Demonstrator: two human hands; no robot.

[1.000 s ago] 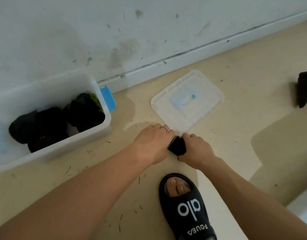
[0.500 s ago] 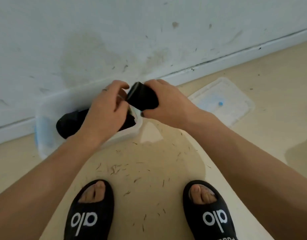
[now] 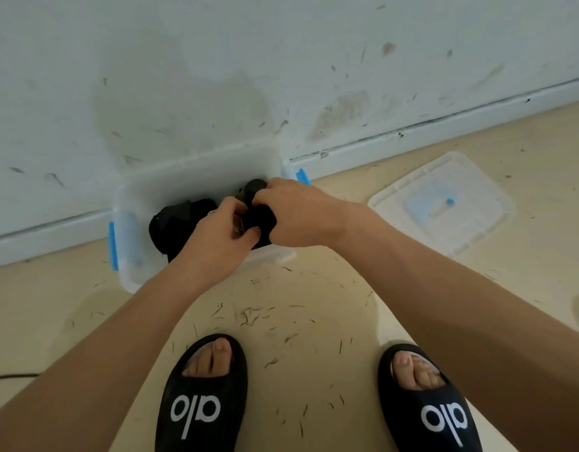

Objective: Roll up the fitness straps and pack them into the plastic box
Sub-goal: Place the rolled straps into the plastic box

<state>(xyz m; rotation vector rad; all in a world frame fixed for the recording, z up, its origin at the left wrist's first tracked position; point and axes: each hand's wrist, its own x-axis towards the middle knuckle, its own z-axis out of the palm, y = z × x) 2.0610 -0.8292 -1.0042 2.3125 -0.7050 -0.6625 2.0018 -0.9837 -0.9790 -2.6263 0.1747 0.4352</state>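
Both hands have dropped from above the box rim into the box since half a second ago. Right hand [image 3: 294,213] curls around a rolled black strap [image 3: 260,220], holding it low inside the box [image 3: 197,172]. Left hand [image 3: 223,236], fingers bent, pinches the same roll from the near side. More black rolls [image 3: 175,223] lie in the box beside it. Its lid [image 3: 444,203] lies on the floor [image 3: 314,314] to the right, well apart. Two black slippers [image 3: 201,399] stand near.
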